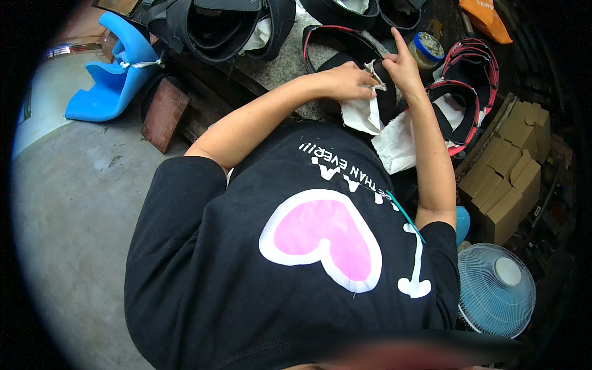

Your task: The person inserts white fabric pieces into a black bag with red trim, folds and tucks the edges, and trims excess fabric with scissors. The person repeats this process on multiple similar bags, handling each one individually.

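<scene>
In front of me lies a black fabric piece with red trim (317,38), shaped like an open bag, its grey rim running toward my right hand. My left hand (348,82) rests over its near side, fingers bent and closed on a torn white sheet (361,116), paper or cloth. My right hand (404,71) is at the rim, its index finger stretched out and the thumb and other fingers curled against the edge. Below that hand, another white sheet (396,143) hangs near my right forearm. The fingertips' exact contact is partly hidden.
Red-trimmed black pieces (456,92) lie at right, beside a blue-lidded jar (427,49). Black bags (222,28) stand behind. Blue foam (114,71) and a reddish-brown block (165,114) are at left. Cardboard boxes (505,166) and a fan (496,290) stand at right; an orange pouch (487,20) lies behind.
</scene>
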